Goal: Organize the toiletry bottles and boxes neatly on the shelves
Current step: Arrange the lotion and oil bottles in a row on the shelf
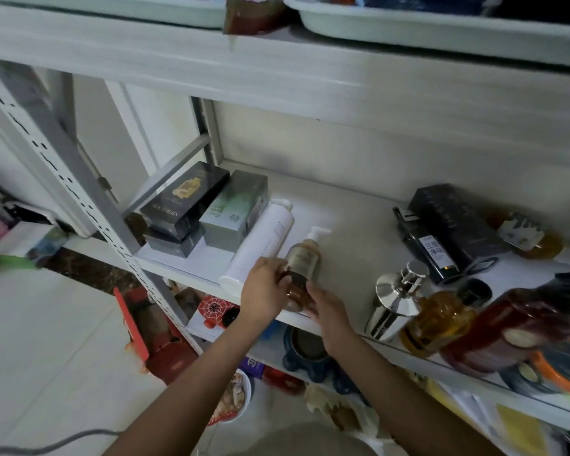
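Gripping small amber pump bottle (301, 268) with left hand (265, 292) and right hand (326, 312), upright at white shelf (343, 225) front edge beside lying white cylindrical bottle (260, 245). Left-end boxes grouped: black gold-printed box (185, 199), grey-green box (234, 212). Right-side cluster unsorted: chrome pump dispenser (395, 301), black bottle (425, 248).

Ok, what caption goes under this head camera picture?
Both hands, left hand and right hand, lay a brown pump bottle beside a white bottle.

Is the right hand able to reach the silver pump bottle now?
Probably yes, once it lets go: the right hand is on the brown pump bottle, and the shelf between it and the silver pump bottle is bare.
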`<action>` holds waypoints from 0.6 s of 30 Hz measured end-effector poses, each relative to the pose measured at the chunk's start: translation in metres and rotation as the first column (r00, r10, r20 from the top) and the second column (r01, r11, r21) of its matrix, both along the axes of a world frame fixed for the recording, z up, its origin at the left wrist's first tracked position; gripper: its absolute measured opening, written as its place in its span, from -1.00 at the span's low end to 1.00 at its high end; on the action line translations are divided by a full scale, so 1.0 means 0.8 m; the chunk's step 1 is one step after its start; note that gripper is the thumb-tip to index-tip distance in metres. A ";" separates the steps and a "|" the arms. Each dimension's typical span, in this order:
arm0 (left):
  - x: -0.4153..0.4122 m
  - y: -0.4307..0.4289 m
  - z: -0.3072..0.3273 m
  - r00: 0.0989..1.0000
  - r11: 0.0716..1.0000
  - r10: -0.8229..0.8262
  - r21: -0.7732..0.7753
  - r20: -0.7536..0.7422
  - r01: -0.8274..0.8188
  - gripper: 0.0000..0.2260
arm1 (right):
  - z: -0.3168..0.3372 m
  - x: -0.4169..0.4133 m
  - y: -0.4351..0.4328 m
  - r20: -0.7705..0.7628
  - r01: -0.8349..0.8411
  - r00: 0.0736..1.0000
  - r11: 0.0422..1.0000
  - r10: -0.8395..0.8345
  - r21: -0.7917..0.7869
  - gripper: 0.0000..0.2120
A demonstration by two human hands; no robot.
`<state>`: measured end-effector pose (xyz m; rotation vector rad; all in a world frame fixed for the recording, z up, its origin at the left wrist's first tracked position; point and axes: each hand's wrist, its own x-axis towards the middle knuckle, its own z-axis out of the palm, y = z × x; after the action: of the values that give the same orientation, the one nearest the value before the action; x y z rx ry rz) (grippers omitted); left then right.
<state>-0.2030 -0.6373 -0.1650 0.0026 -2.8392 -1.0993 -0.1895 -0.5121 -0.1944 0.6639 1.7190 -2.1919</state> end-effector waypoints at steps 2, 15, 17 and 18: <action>-0.007 -0.001 0.000 0.990 0.996 -0.064 -0.052 0.124 0.071 -0.78 | -0.003 -0.001 0.002 0.012 -0.007 1.000 0.997 0.008 -0.071 -0.83; -0.037 -0.012 0.017 0.795 0.912 -0.240 0.410 0.557 -0.012 -0.63 | -0.024 -0.002 0.024 -0.015 -0.143 0.990 0.989 0.143 -0.031 -0.16; -0.034 -0.012 0.013 0.803 0.895 -0.261 0.447 0.536 -0.008 -0.64 | -0.021 0.001 0.027 -0.031 -0.131 0.991 0.990 0.129 -0.052 -0.32; -0.032 -0.010 0.011 0.813 0.882 -0.274 0.471 0.514 -0.001 -0.64 | -0.018 0.004 0.028 -0.037 -0.120 0.992 0.991 0.119 -0.052 -0.44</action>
<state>-0.2286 -0.6456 -0.1559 0.1904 -3.0023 -2.0936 -0.1863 -0.4896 -0.2085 0.5000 1.6631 -2.1705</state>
